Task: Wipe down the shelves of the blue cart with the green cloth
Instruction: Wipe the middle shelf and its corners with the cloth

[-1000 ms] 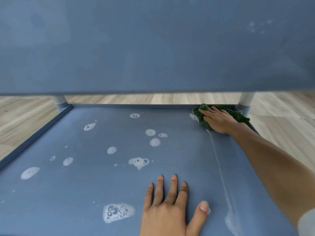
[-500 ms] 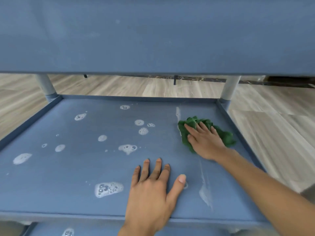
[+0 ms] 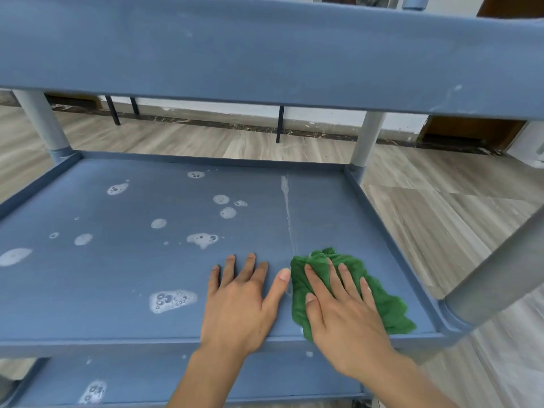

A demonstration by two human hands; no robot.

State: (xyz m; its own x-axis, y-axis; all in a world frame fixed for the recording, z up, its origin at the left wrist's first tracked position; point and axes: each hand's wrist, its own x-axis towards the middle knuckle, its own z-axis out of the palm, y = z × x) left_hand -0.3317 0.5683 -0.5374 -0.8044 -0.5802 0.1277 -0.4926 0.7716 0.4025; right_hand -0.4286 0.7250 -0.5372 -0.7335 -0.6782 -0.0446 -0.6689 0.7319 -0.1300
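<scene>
— Since a second ago, when the green cloth (image 3: pixel 385 307) sat in the far right corner of the blue cart's (image 3: pixel 368 136) middle shelf (image 3: pixel 132 260), my right hand (image 3: pixel 344 313) has dragged it straight back to the front rim (image 3: pixel 117 344). Cloth now lies bunched at the near right of that shelf, reaching the rim.

— Grip on it?

— None. Right hand lies flat on top, fingers straight and spread, pressing the cloth down. Left hand (image 3: pixel 238 301) is just beside it, palm flat on bare shelf, thumb tip next to the cloth's edge, holding nothing. It has stayed near the front, bracing.

— What did the pass leave?

— Right-hand strip reads free of foam. One thin wet streak (image 3: pixel 290 219) runs front to back along its left border.

— Remaining?

— Most of it, by my judgement. Foam patches (image 3: pixel 172 300) dot the centre and left of this shelf, the nearest just left of my left hand. More foam shows on the lower shelf (image 3: pixel 206 375). Top shelf (image 3: pixel 265 54) has faint marks; cannot tell whether it has been wiped.

— Next?

— Probably one lane left, over the streak, then repeat. Left hand would sit in that path and likely needs to shift.
</scene>
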